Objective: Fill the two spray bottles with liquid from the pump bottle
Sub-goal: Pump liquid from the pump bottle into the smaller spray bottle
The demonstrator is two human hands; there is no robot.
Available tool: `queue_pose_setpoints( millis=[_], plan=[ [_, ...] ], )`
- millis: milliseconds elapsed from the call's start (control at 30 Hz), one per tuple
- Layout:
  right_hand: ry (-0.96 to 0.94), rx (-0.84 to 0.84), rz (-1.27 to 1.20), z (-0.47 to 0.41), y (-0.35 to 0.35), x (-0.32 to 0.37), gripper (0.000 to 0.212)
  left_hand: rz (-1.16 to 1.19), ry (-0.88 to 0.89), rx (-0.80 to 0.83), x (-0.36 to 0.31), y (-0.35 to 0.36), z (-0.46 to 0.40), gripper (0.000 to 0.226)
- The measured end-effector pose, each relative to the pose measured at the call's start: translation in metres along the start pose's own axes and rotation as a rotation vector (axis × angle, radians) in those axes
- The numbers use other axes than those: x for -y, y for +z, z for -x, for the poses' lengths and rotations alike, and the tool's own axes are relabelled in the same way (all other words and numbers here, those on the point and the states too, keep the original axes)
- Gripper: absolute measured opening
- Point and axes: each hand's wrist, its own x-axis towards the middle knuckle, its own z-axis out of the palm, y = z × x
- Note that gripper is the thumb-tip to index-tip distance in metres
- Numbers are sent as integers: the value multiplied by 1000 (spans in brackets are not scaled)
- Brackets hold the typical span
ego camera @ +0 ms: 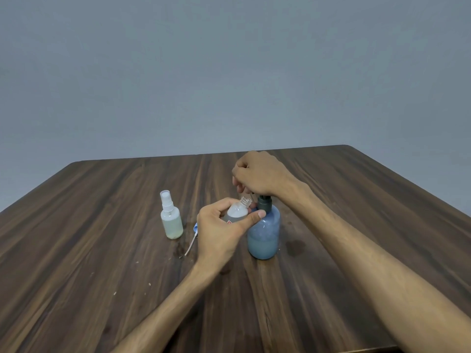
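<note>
A blue pump bottle [263,233] stands mid-table, partly filled with pale liquid. My right hand [257,174] rests on its dark pump head with the fingers curled over it. My left hand [220,230] grips a small clear spray bottle [238,211] with no cap, tilted so that its threaded neck points up under the pump spout; the thumb reaches across to the pump bottle's shoulder. A second spray bottle [171,217] stands upright to the left with its sprayer on and holds pale liquid. A loose blue sprayer head with its dip tube [192,240] lies between them.
The dark wooden table [102,250] has a few wet spots and small crumbs near the bottles. A plain grey wall stands behind the table's far edge.
</note>
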Motion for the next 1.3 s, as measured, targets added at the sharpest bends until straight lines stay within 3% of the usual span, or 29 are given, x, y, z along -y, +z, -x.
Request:
queue_pose_setpoints(
  millis=[633,800,967,1300],
  plan=[
    [-4,-15,11,-1,1,2,32,-11,14,-3,1,-1,1,17],
    [61,94,-1,-1,7,-2,31,-17,8,2,0,-1,0,18],
    [28,-4,13,-2,3,1,32,-13,11,0,2,-2,0,18],
    [36,-23,19,0,6,-1,34,-32,27,-2,3,-1,1,18]
  ],
)
